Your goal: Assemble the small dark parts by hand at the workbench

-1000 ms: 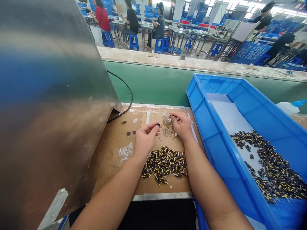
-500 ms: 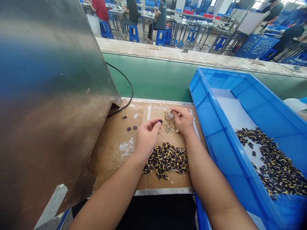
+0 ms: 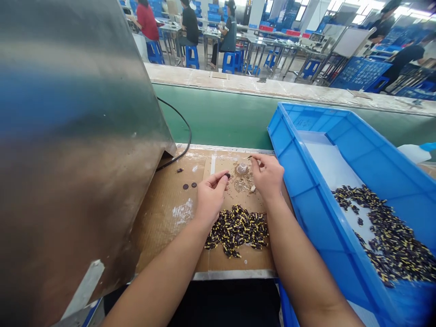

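My left hand (image 3: 211, 195) is closed, pinching a small dark round disc (image 3: 227, 175) between thumb and forefinger. To its right my right hand (image 3: 267, 175) is also closed, its fingertips on a small thin dark piece (image 3: 250, 157) whose kind I cannot make out. Just left of those fingertips sits a small clear lump or dish (image 3: 242, 169) on the cardboard (image 3: 163, 218). Below both hands lies a pile of small dark parts with yellow ends (image 3: 238, 229). Two more dark discs (image 3: 190, 185) lie flat to the left of my left hand.
A large blue bin (image 3: 306, 181) on the right holds many similar dark-and-yellow parts (image 3: 391, 236). On the left stands a big metal housing (image 3: 85, 136) with a black cable (image 3: 185, 122). A green belt (image 3: 218, 116) runs behind; people sit at far tables.
My right hand has moved right and slightly away from the clear lump, leaving it more exposed. My left hand still holds the disc. The camera view has tilted up slightly.
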Demonstrator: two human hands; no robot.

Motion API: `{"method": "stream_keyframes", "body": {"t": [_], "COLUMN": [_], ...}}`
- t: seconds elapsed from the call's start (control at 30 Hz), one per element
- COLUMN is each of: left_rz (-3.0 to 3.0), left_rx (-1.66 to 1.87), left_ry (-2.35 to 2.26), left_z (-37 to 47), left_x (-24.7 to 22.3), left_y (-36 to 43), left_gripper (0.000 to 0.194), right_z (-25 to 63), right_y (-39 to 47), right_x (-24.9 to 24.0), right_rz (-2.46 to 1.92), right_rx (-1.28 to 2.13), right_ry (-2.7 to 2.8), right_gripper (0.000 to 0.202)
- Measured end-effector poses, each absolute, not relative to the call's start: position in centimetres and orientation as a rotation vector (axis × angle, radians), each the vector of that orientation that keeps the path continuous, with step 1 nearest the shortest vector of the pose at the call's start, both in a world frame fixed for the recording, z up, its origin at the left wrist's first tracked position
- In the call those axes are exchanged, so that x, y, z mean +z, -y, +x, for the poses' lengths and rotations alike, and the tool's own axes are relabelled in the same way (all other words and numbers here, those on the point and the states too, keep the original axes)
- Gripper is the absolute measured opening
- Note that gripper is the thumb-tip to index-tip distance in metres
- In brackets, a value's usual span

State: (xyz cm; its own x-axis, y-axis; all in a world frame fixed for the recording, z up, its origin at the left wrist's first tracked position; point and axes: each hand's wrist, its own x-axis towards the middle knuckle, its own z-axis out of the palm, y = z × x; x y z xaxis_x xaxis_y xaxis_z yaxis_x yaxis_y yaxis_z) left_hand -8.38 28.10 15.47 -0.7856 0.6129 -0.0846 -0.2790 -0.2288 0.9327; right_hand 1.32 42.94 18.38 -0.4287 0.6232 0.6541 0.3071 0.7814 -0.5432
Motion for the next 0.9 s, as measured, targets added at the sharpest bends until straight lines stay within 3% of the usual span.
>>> {"method": "stream_keyframes", "body": {"t": [0.17, 0.47, 0.67, 0.9], "left_rz": [0.374, 0.468, 0.603, 0.45], "left_rx": [2.062, 2.063, 2.063, 2.139], "left_ry": [-1.436, -1.507, -1.55, -1.111], "left_z": [-8.4, -8.3, -8.3, -8.0], "left_x": [15.5, 15.5, 15.5, 16.2], "left_y": [-28.2, -28.2, -28.0, -28.2], "left_gripper": [0.033, 0.033, 0.032, 0.033], "right_z": [2.2, 3.0, 2.6, 2.7], "right_y": [-40.9, -37.0, -36.5, -36.2], "right_x": [19.8, 18.8, 18.6, 18.8], "right_rz": [-0.748, -0.593, -0.542, -0.545], "right_rx": [0.54, 1.831, 1.945, 1.975], "right_ry": [1.82, 1.47, 1.403, 1.347], "right_gripper": [0.022, 0.019, 0.019, 0.017]}}
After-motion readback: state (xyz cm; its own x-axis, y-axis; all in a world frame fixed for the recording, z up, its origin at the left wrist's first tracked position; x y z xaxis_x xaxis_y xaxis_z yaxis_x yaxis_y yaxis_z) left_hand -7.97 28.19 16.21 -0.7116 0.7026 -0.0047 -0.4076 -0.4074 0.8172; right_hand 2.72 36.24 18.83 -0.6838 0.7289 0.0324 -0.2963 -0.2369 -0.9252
